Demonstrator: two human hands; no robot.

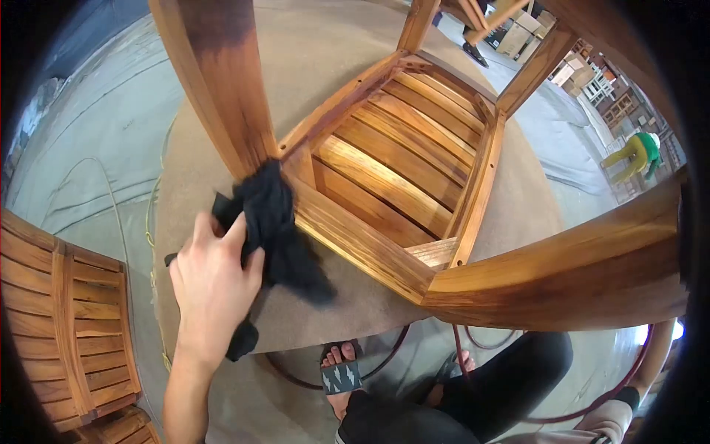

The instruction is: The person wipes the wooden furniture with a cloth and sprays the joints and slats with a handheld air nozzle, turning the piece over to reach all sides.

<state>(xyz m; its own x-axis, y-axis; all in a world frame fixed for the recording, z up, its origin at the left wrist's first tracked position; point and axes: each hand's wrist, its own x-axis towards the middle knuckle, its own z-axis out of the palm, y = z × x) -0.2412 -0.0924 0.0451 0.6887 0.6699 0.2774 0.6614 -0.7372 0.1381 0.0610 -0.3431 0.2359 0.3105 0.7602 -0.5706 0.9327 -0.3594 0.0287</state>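
My left hand (217, 277) is closed around a bunched black cloth (275, 229). The cloth touches the base of a wooden leg (222, 89) where it meets the frame of an upturned slatted wooden chair (362, 237). Part of the cloth hangs below my palm. My right arm (651, 362) rises at the lower right, and its hand is hidden behind another thick wooden leg (562, 274). Dark patches mark the wood of both legs. The chair rests on a brown covered surface (318, 66).
Slatted wooden furniture (74, 325) stands at the left. A dark red hose (384, 362) loops near my sandalled foot (341, 374). Someone in a green top (642, 155) bends over at the far right. Cardboard boxes (518, 37) are stacked behind.
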